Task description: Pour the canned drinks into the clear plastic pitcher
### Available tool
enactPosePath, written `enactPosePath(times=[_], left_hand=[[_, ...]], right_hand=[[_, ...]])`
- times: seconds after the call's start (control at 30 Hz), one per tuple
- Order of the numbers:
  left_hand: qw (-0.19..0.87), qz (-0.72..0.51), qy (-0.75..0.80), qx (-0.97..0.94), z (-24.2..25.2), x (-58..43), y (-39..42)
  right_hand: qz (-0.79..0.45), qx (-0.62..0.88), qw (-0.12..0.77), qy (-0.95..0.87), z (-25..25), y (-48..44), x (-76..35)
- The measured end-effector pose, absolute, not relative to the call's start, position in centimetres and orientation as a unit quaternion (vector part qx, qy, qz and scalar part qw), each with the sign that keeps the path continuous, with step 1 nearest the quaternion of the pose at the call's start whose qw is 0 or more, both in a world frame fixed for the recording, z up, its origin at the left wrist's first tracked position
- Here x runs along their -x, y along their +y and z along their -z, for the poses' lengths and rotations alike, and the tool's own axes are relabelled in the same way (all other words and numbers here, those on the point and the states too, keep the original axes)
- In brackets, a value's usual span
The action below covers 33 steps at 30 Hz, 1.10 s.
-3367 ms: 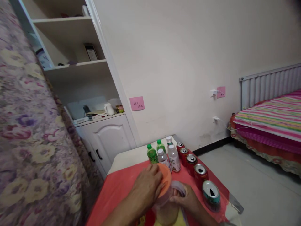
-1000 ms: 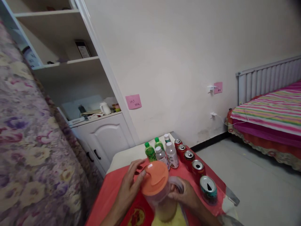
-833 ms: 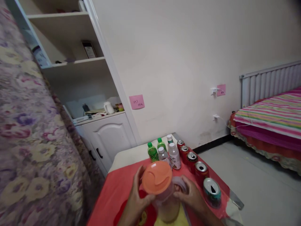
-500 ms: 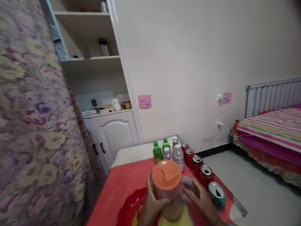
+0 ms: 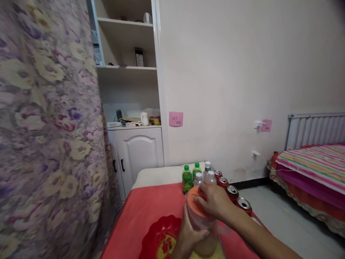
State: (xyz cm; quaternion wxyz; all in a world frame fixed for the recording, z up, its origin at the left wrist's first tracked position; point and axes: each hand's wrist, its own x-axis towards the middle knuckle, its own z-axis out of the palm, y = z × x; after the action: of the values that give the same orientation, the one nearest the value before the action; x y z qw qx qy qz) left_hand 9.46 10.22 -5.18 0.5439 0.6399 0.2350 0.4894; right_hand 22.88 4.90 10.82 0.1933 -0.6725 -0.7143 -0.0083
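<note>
A clear plastic pitcher (image 5: 202, 237) with pale liquid and an orange lid (image 5: 194, 207) stands on the red tablecloth (image 5: 151, 216). My left hand (image 5: 190, 235) is wrapped round the pitcher's body from the left. My right hand (image 5: 214, 201) lies on top of the orange lid, fingers curled over its far edge. Just behind the pitcher stand green bottles (image 5: 186, 178), clear bottles (image 5: 210, 176) and a row of red cans (image 5: 232, 192).
A floral curtain (image 5: 45, 126) hangs close on the left. A white cupboard (image 5: 138, 153) with shelves stands behind the table against the wall. A bed with a striped cover (image 5: 315, 163) and a radiator (image 5: 312, 131) are at the right, across bare floor.
My right hand has moved from the pitcher's handle side up onto the orange lid. My left hand has slid down round the pitcher's body. The view has swung left.
</note>
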Motion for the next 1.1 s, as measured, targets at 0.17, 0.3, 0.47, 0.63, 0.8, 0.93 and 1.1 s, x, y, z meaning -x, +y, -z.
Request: enactPosePath(times=[0.17, 0.3, 0.47, 0.63, 0.8, 0.93, 1.1], left_hand=[[0.554, -0.506, 0.203, -0.630, 5.0, -9.6, 10.1], [0.556, -0.508, 0.200, -0.627, 5.0, -9.6, 10.1], [0.531, -0.500, 0.259, -0.633, 5.1, -9.4, 10.1], [0.546, -0.520, 0.226, -0.616, 5.2, -9.5, 10.1], [0.540, -0.500, 0.251, -0.629, 4.8, -9.4, 9.9], [0.510, -0.494, 0.282, -0.646, 4.7, -9.5, 9.7], [0.503, -0.508, 0.293, -0.635, 4.7, -9.7, 9.7]], right_hand=[[0.035, 0.709, 0.118, -0.694, -10.5, 6.6, -21.0], [0.044, 0.713, 0.108, -0.692, -10.2, 6.7, -20.8], [0.063, 0.697, 0.114, -0.705, -10.0, 6.4, -20.6], [0.080, 0.698, 0.119, -0.701, -9.9, 6.8, -20.8], [0.093, 0.701, 0.130, -0.695, -9.6, 6.5, -20.9], [0.104, 0.707, 0.148, -0.683, -9.2, 6.1, -21.1], [0.097, 0.713, 0.158, -0.676, -9.0, 6.4, -21.3]])
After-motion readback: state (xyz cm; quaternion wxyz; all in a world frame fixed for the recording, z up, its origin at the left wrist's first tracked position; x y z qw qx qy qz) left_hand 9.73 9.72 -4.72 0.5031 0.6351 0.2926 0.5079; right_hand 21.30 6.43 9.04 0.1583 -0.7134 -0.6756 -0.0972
